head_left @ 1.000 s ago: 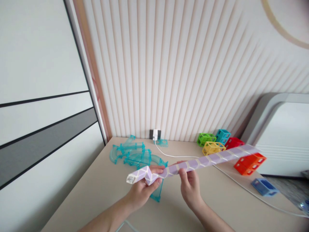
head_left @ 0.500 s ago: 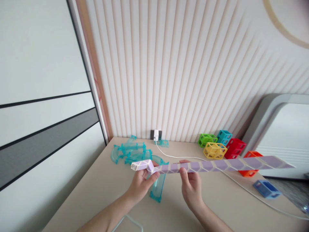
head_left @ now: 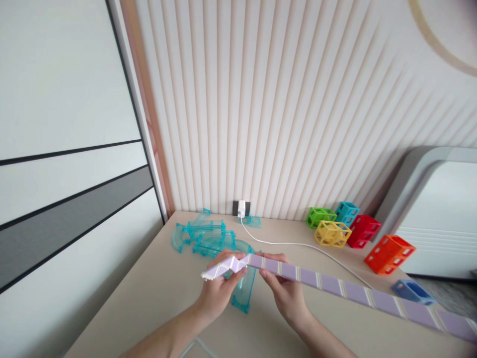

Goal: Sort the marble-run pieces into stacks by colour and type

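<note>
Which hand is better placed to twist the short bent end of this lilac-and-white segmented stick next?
Probably your left hand: it holds the stick at the bent end, while your right hand grips the long straight part.

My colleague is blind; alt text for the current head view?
A person's left hand and right hand hold a long lilac snake puzzle, kinked near one end, above a table with teal plastic pieces left and colorful open-frame blocks right.
</note>
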A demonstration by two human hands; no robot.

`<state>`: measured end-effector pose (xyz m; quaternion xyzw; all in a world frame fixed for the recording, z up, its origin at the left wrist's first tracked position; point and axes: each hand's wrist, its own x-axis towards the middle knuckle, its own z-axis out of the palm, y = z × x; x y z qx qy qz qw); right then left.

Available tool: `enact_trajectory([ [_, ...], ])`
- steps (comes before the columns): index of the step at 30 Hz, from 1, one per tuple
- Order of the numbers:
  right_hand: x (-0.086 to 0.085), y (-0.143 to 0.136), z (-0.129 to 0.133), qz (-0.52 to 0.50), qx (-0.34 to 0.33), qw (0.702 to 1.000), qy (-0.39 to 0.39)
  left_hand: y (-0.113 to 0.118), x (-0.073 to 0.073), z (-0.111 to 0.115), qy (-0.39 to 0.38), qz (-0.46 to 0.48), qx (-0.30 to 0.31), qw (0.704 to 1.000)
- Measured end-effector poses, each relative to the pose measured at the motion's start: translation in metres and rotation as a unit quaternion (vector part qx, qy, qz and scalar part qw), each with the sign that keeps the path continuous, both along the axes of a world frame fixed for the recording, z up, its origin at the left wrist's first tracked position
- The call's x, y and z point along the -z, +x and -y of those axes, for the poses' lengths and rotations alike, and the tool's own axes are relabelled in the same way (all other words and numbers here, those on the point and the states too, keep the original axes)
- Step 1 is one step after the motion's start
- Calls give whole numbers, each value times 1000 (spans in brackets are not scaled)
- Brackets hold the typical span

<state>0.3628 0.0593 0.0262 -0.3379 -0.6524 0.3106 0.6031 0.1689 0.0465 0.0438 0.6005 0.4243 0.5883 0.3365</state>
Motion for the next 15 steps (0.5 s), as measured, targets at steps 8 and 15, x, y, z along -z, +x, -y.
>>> enact_trajectory([
  [8, -2, 4, 3, 87, 39, 986, 136, 2, 10, -1, -46, 25, 2, 999],
  [15, -14, 7, -2, 223, -39, 932, 283, 7, 13, -2, -131, 141, 13, 981],
])
